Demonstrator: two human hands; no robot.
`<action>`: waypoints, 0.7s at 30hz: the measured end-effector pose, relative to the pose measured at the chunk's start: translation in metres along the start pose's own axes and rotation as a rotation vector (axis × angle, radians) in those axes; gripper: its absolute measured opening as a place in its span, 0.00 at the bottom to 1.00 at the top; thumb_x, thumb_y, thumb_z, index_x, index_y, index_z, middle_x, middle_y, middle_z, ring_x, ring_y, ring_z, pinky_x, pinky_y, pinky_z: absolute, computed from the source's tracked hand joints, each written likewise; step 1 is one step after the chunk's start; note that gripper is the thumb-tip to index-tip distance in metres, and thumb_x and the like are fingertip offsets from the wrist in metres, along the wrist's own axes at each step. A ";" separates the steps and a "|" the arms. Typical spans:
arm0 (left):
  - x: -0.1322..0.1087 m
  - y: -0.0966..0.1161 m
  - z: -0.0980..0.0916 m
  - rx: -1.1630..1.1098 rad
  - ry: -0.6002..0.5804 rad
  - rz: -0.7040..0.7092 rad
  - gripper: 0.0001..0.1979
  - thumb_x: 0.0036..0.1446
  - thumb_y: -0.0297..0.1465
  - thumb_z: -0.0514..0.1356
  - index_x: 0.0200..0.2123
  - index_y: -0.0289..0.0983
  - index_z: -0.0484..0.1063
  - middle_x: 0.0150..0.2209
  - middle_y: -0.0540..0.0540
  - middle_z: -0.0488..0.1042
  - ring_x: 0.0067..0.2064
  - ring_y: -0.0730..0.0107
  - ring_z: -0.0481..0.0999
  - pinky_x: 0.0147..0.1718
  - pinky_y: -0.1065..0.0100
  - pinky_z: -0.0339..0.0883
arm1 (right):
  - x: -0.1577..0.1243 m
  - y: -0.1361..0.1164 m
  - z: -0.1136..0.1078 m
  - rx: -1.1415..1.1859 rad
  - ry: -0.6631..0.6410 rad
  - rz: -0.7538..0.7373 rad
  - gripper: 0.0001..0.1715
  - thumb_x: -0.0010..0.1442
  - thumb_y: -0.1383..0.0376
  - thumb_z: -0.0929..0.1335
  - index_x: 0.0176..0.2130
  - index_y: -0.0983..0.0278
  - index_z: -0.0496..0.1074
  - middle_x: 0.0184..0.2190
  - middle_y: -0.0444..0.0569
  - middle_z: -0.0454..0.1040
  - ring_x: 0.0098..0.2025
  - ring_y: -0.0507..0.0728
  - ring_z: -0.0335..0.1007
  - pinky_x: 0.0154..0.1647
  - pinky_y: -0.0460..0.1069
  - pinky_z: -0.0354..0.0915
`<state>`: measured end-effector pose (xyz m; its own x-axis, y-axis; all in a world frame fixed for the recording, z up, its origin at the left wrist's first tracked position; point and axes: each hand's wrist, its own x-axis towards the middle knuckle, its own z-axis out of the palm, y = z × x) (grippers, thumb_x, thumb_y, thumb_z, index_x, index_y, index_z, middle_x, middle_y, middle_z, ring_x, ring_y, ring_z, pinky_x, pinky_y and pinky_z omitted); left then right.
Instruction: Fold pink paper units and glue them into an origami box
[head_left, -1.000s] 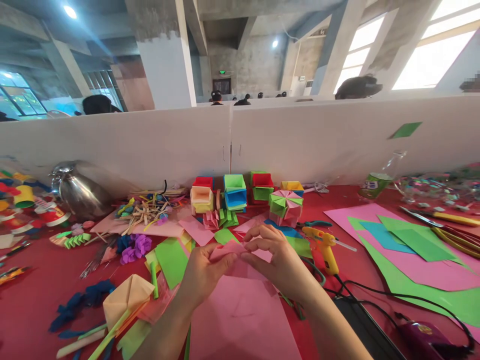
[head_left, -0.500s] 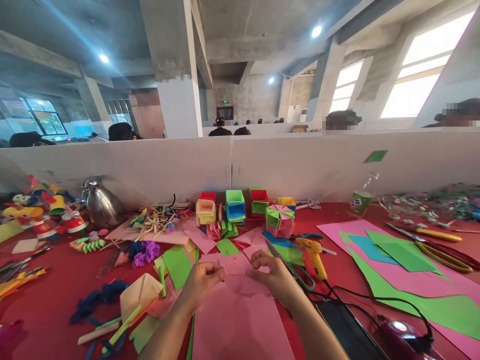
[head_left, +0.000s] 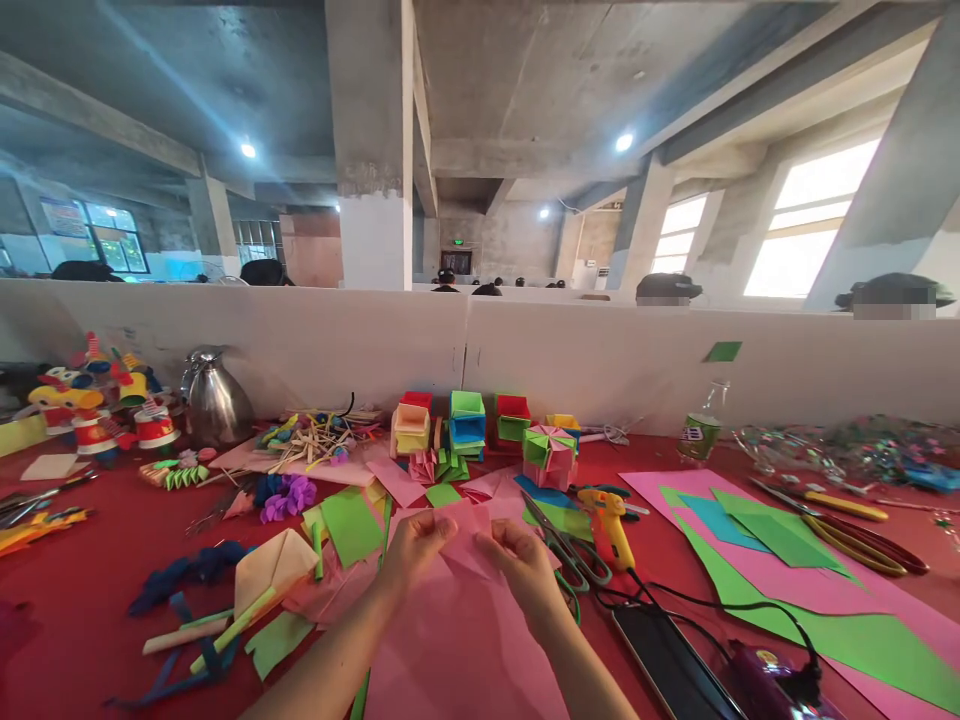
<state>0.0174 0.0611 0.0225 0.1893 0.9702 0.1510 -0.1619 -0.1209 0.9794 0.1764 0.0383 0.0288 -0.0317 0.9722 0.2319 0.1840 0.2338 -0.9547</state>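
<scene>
Left hand (head_left: 416, 550): pinching a pink paper piece (head_left: 469, 528)
Right hand (head_left: 519, 562): pinching its other side
Scissors (head_left: 568, 549): near glue gun (head_left: 616, 530)

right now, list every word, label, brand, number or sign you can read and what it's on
No text can be read for certain.
Green lit sign above the far door: too small to read.
Green label on the bottle: pale marks, too blurred to read.
Panel by the far-left window: too blurred to read.
Purple device: small marking, too blurred.
</scene>
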 end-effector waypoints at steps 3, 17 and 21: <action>-0.006 -0.003 0.001 0.031 -0.030 0.040 0.19 0.47 0.46 0.61 0.24 0.33 0.71 0.22 0.51 0.67 0.26 0.72 0.64 0.27 0.72 0.56 | -0.004 -0.007 -0.002 -0.021 -0.041 -0.023 0.18 0.44 0.54 0.72 0.32 0.65 0.72 0.28 0.45 0.70 0.34 0.56 0.65 0.36 0.49 0.61; -0.011 -0.011 0.001 0.161 -0.195 -0.052 0.12 0.46 0.37 0.61 0.24 0.33 0.67 0.19 0.55 0.57 0.22 0.78 0.53 0.20 0.75 0.47 | 0.008 0.000 0.008 0.058 -0.150 0.113 0.16 0.49 0.55 0.69 0.26 0.68 0.71 0.19 0.41 0.63 0.22 0.49 0.54 0.23 0.44 0.50; -0.023 -0.009 0.005 0.177 -0.294 -0.099 0.04 0.44 0.28 0.59 0.22 0.33 0.68 0.20 0.55 0.57 0.23 0.78 0.52 0.21 0.75 0.47 | -0.005 0.008 0.008 0.043 -0.171 0.187 0.17 0.48 0.55 0.69 0.22 0.68 0.69 0.16 0.40 0.58 0.20 0.47 0.49 0.20 0.44 0.46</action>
<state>0.0195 0.0385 0.0113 0.4708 0.8801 0.0616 0.0361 -0.0890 0.9954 0.1700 0.0357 0.0184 -0.1678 0.9856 0.0193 0.1600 0.0466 -0.9860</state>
